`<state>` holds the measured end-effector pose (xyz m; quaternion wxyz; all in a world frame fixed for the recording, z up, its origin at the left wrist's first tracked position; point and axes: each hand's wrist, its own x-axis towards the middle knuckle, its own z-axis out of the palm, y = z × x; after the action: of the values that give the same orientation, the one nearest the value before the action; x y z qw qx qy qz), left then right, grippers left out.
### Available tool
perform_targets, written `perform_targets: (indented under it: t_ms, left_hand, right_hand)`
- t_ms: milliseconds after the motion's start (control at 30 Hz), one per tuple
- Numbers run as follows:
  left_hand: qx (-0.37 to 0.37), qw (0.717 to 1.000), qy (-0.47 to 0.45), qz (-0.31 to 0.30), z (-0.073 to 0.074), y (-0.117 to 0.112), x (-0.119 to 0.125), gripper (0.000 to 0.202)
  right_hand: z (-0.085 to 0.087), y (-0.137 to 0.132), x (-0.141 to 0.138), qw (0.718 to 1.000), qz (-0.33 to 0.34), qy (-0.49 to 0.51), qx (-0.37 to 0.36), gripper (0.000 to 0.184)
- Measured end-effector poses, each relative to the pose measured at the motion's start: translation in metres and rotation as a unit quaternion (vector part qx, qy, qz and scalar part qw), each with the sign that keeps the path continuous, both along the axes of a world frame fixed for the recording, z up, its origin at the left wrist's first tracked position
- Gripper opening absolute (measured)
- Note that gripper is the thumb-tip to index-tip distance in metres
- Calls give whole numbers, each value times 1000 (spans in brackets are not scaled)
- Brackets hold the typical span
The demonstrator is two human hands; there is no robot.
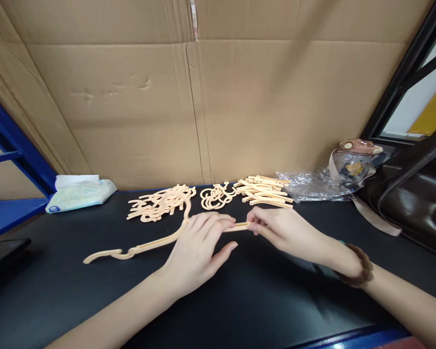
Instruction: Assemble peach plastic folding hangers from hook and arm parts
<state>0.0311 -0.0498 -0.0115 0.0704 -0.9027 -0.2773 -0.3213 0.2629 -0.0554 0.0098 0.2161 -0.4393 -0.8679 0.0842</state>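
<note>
A long peach plastic hanger piece [145,245] lies on the black table [57,291], its shaped end pointing left. My left hand [199,247] rests over its middle, fingers curled round it. My right hand [286,232] pinches a short peach bar [239,226] that meets the hanger piece between both hands. Behind them lie three heaps of peach parts: hanger pieces [159,203] at the left, curved hooks [218,196] in the middle, straight bars [265,191] at the right.
A pack of wet wipes [81,194] lies at the back left beside a blue shelf frame [17,150]. A crumpled clear plastic bag [312,186], a drinking bottle with a strap [352,165] and a dark leather bag [414,194] stand at the right. Cardboard [210,97] walls the back.
</note>
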Motion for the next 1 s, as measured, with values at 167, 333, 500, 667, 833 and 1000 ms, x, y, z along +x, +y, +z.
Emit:
perform_targets:
  t_ms: [167, 333, 500, 667, 833, 1000]
  left_hand:
    - [19, 995, -36, -95, 10, 1, -14, 10]
    - [-258, 933, -248, -25, 12, 8, -11, 40]
    - [-449, 749, -479, 85, 13, 29, -13, 62]
    - [-482, 609, -603, 181, 13, 44, -25, 42]
    - [-429, 626, -620, 200, 16, 48, -31, 13]
    - [-351, 689, -595, 220, 18, 51, -35, 24]
  right_hand:
    - [7, 15, 16, 988, -24, 141, -65, 22]
    - [10, 28, 30, 964, -45, 235, -112, 31]
    - [12, 37, 42, 964, -87, 220, -120, 33]
    - [11, 43, 49, 967, -106, 194, -126, 33]
    - [10, 44, 52, 972, -96, 173, -129, 32]
    - [5, 43, 50, 982, -65, 117, -137, 32]
